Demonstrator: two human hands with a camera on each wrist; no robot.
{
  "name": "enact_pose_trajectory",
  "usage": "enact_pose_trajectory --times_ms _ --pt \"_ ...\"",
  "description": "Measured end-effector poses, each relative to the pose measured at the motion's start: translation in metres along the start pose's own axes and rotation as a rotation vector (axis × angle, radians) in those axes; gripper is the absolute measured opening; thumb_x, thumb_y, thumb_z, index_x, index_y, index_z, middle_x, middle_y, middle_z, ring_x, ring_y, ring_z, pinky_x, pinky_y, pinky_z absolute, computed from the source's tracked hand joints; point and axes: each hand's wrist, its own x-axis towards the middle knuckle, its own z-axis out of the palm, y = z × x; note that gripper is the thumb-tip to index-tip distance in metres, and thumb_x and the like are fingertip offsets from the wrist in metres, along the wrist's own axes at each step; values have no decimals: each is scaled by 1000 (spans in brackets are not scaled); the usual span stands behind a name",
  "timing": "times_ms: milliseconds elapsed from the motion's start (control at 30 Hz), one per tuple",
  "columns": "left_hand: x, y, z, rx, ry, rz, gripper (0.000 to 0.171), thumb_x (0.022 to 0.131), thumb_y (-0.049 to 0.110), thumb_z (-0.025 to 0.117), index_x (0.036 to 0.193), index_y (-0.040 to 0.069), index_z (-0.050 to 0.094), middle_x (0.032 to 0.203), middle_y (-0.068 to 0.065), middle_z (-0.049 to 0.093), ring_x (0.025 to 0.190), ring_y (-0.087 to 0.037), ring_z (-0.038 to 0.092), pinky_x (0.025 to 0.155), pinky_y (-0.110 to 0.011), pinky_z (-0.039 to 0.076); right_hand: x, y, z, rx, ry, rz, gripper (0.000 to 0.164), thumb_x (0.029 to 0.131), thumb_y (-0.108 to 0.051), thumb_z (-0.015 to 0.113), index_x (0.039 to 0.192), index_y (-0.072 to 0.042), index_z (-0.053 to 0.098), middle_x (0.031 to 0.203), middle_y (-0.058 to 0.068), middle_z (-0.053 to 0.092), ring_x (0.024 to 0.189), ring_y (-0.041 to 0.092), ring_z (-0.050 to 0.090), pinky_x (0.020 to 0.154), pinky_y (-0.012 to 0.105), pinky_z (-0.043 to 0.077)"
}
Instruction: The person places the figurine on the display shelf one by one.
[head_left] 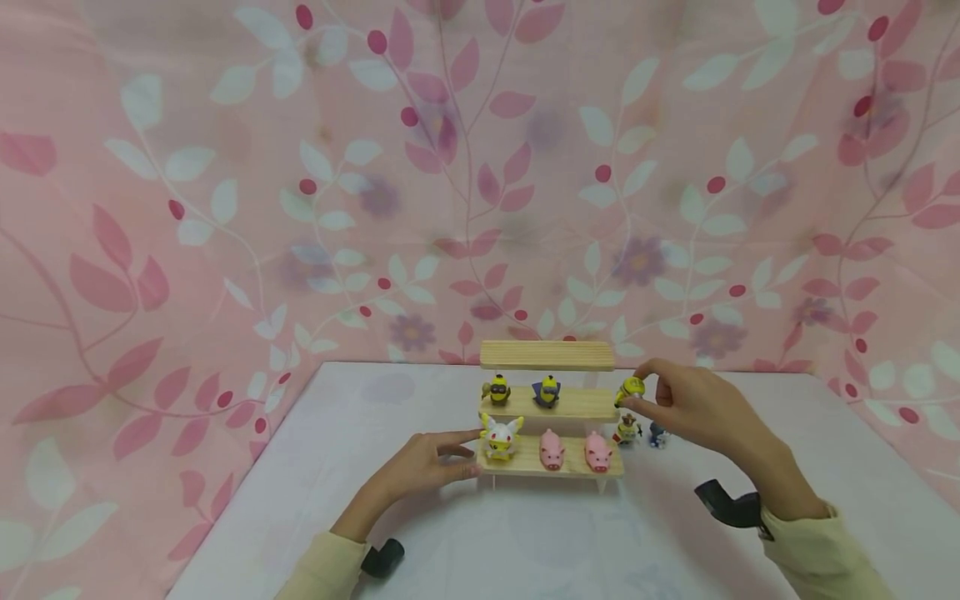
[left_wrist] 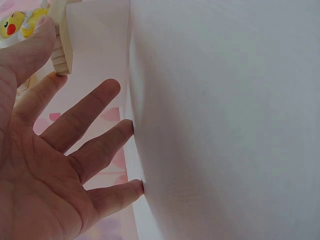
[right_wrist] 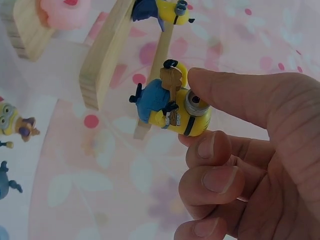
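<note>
My right hand (head_left: 693, 404) pinches a Minion figure (right_wrist: 172, 107) between thumb and fingers. The yellow toy has a one-eyed goggle, blue overalls and a small brown guitar, and is held beside the right end of the middle tier of a wooden display stand (head_left: 577, 404). At the other end, my left hand (head_left: 423, 467) holds the bottom tier's edge between thumb and index finger, its other fingers spread. Two Minion figures (head_left: 550, 391) stand on the middle tier. The bottom tier bears a white-and-yellow eared figure (head_left: 500, 439) and two pink pigs (head_left: 597, 452).
Right of the stand, a Minion figure (head_left: 627, 431) and a small blue-grey figure (head_left: 657, 435) stand on the white table (head_left: 360, 400). The stand's top tier (head_left: 546, 355) bears nothing. A pink leaf-patterned cloth (head_left: 465, 183) hangs behind the table.
</note>
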Motion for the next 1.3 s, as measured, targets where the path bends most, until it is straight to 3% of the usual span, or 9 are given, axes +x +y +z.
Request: enact_pose_trajectory --times_ms 300,700,933,1300 --pt "0 0 0 4 -10 3 60 88 50 70 141 25 57 110 1 73 113 -22 64 93 -49 47 16 -12 5 22 -17 -25 43 86 -36 77 115 -6 64 64 -5 49 50 12 43 47 29 36" --pt "1 0 -1 -2 3 15 59 87 50 71 140 27 58 108 0 73 112 -24 65 89 -48 48 30 -17 16 53 -57 -26 42 86 -36 77 113 -7 64 65 -4 50 51 13 45 47 29 38" --pt "0 3 0 -9 3 9 60 87 50 72 140 26 58 108 0 73 112 -25 65 89 -48 48 35 -17 23 67 -103 2 43 86 -38 77 114 -8 64 67 -2 51 52 14 46 48 30 39" --pt "0 4 -1 -1 0 5 60 87 50 72 140 24 58 108 0 73 110 -22 65 87 -45 49 38 -17 30 62 -109 -12 42 86 -37 77 113 -8 65 67 -3 52 52 13 45 47 29 36"
